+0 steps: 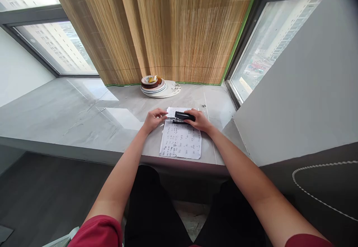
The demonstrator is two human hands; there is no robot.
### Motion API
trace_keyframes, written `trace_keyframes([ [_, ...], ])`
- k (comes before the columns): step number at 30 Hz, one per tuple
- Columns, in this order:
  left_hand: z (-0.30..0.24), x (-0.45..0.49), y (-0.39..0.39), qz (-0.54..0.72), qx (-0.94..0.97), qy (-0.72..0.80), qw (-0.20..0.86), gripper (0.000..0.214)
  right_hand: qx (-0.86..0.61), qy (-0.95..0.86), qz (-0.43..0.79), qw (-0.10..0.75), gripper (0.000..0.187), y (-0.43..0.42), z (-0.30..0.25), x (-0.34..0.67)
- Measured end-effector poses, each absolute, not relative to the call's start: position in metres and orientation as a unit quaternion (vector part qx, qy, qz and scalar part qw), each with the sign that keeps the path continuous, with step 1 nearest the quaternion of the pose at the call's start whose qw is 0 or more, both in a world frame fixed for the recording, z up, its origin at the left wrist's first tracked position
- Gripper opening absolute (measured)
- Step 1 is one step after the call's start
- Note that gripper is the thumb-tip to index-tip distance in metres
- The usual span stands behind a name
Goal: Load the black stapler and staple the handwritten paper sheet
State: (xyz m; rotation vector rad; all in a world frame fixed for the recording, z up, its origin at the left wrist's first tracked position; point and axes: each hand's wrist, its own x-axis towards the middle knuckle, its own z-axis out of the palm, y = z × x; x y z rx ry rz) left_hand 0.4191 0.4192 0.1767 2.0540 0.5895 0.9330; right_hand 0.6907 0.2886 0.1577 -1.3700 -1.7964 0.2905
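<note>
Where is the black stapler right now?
In the head view, the black stapler is near the centre, over the upper part of the handwritten sheet, held by the right hand, with the left hand at its left end.

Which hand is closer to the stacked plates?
Left. The left hand sits just in front of the stacked plates, not touching; the right hand, on the black stapler, is farther off to their right.

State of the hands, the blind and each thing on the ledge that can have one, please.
Stapler: apparently open, in the right hand's grip
Paper: spread out, written on
Plates: stacked
Blind: lowered
Right hand: closed on the stapler
Left hand: fingers at the stapler's left end
</note>
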Motion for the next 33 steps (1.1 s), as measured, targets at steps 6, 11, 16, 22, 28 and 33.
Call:
trace_keyframes([
  [6, 0.175, 0.421, 0.416, 0.340, 0.835, 0.238, 0.360, 0.028, -0.546, -0.719, 0.106, 0.416, 0.036, 0.291, 0.156, 0.690],
  [11, 0.173, 0.424, 0.414, 0.339, 0.838, 0.240, 0.355, 0.024, -0.548, -0.719, 0.098, 0.417, 0.035, 0.290, 0.156, 0.689],
  [16, 0.170, 0.427, 0.416, 0.340, 0.840, 0.215, 0.364, 0.025, -0.552, -0.719, 0.091, 0.412, 0.035, 0.288, 0.157, 0.688],
  [22, 0.166, 0.428, 0.417, 0.344, 0.842, 0.212, 0.357, 0.025, -0.555, -0.716, 0.086, 0.415, 0.037, 0.286, 0.155, 0.686],
  [28, 0.158, 0.428, 0.422, 0.329, 0.857, 0.210, 0.336, 0.023, -0.557, -0.723, 0.077, 0.402, 0.040, 0.290, 0.151, 0.683],
  [33, 0.160, 0.427, 0.421, 0.331, 0.843, 0.239, 0.349, 0.024, -0.555, -0.723, 0.085, 0.402, 0.040, 0.290, 0.153, 0.682],
])
